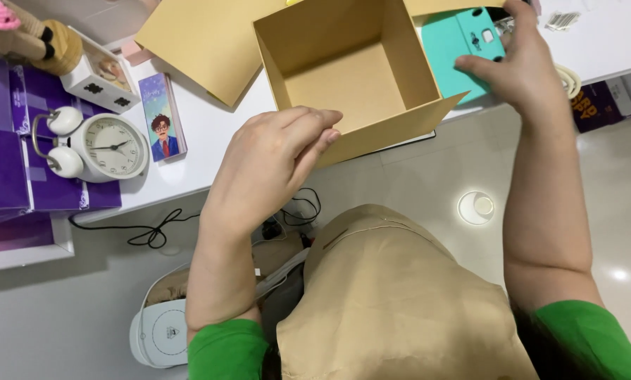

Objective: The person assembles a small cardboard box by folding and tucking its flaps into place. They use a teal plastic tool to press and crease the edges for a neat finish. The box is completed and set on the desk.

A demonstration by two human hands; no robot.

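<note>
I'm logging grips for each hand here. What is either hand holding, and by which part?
The right hand grips the teal case at its right edge. The left hand holds the open cardboard box by its near wall.

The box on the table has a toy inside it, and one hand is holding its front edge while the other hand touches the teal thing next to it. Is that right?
Not quite. The head view shows the open cardboard box is empty: only its bare brown bottom shows. The rest holds: the left hand is on its front edge, and the right hand touches the teal case beside it.
</note>
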